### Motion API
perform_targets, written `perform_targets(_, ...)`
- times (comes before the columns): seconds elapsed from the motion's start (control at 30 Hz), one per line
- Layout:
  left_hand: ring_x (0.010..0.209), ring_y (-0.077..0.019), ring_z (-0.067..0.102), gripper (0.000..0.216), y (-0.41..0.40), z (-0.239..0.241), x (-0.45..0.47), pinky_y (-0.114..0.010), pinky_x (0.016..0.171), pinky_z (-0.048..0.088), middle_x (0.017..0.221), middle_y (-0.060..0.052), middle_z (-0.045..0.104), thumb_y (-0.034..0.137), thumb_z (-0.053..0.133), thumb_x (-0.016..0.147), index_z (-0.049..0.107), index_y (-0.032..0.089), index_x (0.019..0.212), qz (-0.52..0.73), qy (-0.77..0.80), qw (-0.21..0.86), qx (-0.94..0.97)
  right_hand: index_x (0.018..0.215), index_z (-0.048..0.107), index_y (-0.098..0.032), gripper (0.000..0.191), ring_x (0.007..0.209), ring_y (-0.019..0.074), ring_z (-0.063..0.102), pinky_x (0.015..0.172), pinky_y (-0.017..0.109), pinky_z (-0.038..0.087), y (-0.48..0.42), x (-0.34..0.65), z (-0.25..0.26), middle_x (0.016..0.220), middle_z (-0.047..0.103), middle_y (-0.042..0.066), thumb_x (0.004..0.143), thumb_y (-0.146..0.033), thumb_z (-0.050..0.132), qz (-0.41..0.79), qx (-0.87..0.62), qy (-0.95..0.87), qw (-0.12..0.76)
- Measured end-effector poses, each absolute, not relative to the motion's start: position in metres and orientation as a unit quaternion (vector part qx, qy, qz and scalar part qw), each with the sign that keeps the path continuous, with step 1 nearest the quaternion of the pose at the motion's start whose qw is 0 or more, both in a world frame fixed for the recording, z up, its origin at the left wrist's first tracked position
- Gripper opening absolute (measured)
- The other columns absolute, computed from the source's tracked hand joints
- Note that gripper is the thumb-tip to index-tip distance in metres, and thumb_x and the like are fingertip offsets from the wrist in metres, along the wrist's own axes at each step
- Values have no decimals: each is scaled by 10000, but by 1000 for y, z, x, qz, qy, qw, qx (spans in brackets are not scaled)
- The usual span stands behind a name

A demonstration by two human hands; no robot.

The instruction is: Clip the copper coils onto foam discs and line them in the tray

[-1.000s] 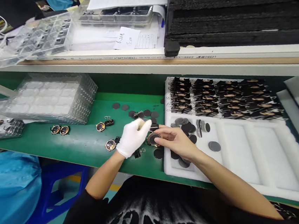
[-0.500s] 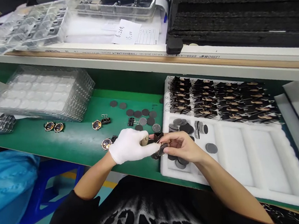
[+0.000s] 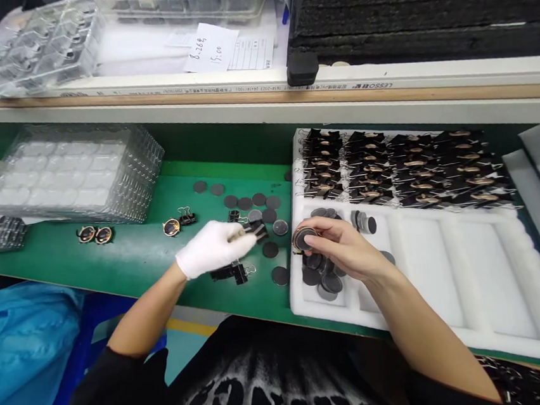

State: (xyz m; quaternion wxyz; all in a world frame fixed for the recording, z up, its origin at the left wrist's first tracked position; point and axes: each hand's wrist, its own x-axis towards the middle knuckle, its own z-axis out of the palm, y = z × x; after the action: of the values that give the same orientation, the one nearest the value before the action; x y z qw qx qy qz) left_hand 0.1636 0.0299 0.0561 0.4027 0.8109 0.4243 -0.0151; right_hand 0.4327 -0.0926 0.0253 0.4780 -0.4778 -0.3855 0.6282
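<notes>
My left hand (image 3: 212, 249), in a white glove, is closed on a black binder clip (image 3: 255, 230) above the green bench. My bare right hand (image 3: 340, 246) pinches a round gold-rimmed part with a dark pad on it (image 3: 302, 238), held over the left end of the white foam tray (image 3: 450, 287). Loose grey round pads (image 3: 268, 215) lie on the green mat between my hands, and more sit in the tray under my right hand. Two more binder clips (image 3: 231, 272) rest just below my left hand.
Rows of clipped parts (image 3: 400, 167) fill the tray's far side. Gold-rimmed parts (image 3: 94, 234) lie on the mat at left, beside stacked clear blister trays (image 3: 76, 173). A raised shelf (image 3: 260, 95) with papers and black foam sheets runs along the back.
My hands have parted: the right carried the round part right over the tray, and the left now holds a binder clip apart from it. The camera tilted slightly downward.
</notes>
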Motion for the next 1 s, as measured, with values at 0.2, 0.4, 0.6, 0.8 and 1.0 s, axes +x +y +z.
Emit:
perform_targets(0.2,489,-183,506,633,113,71,146,-319,548,348,508,-28,562,760,374,909,605,225,665,-56,551,274,787,1013,801,-246,239,813,150,647,743,284,556,-90,424,25,997,733,45,862,-430,829,640,-486,-380,457)
perform_targets(0.4,472,-180,481,635,178,58,213,-320,548,375,539,-56,572,818,493,782,674,226,640,-208,490,354,769,1198,728,-240,380,844,168,689,779,319,581,-88,414,33,972,757,48,876,-421,816,650,-470,-384,456)
perform_targets(0.6,432,-200,482,570,207,58,238,-342,550,367,482,-76,565,785,669,649,720,222,582,-265,483,300,779,1097,686,-226,360,856,181,688,718,313,576,-81,426,50,991,749,60,846,-445,821,614,-516,-385,457)
perform_targets(0.8,860,-305,690,690,194,53,259,-380,781,447,847,-142,738,713,292,961,751,200,1000,-58,521,166,835,1151,698,-199,489,948,214,729,831,363,609,-27,419,45,1036,772,93,716,-325,884,579,-543,-444,415)
perform_targets(1.0,1168,-374,570,522,172,9,286,-491,944,394,1234,-239,654,476,293,1055,679,137,1151,80,588,63,802,1099,681,-169,470,907,230,731,860,394,596,31,402,12,986,753,74,647,-111,792,476,-601,-524,370)
